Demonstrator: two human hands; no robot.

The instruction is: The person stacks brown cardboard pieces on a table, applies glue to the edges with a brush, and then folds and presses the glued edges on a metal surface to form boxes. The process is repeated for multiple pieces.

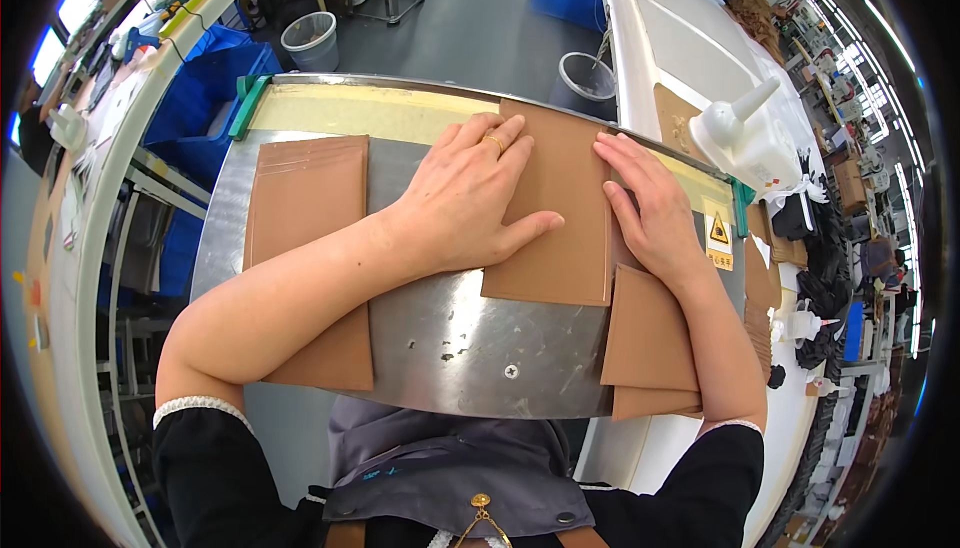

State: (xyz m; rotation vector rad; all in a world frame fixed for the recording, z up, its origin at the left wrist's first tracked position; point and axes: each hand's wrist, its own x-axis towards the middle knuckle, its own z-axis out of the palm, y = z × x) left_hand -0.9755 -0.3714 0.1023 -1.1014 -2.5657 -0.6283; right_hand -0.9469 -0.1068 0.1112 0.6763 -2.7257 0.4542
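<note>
A flat brown leather-like panel (pixel 562 253) lies on the metal worktop (pixel 480 348), its far end reaching the worktop's far edge. My left hand (pixel 475 188) rests along the panel's left side, fingers stretched forward and the thumb spread onto its surface. Along the right side lies my right hand (pixel 645 198), with the fingers extended and the fingertips at the panel's edge. Under my left forearm is a stack of similar brown panels (pixel 308 183). More brown panels (pixel 650 333) overlap beside my right forearm, near the worktop's front edge.
Green clamps (pixel 247 108) sit at the worktop's far corners, with a pale yellow strip (pixel 350 113) between them. A white squeeze bottle (pixel 740 133) stands at the right. Blue bins (pixel 215 108) and a waste basket (pixel 310 43) are beyond, and a cluttered bench (pixel 120 88) runs along the left.
</note>
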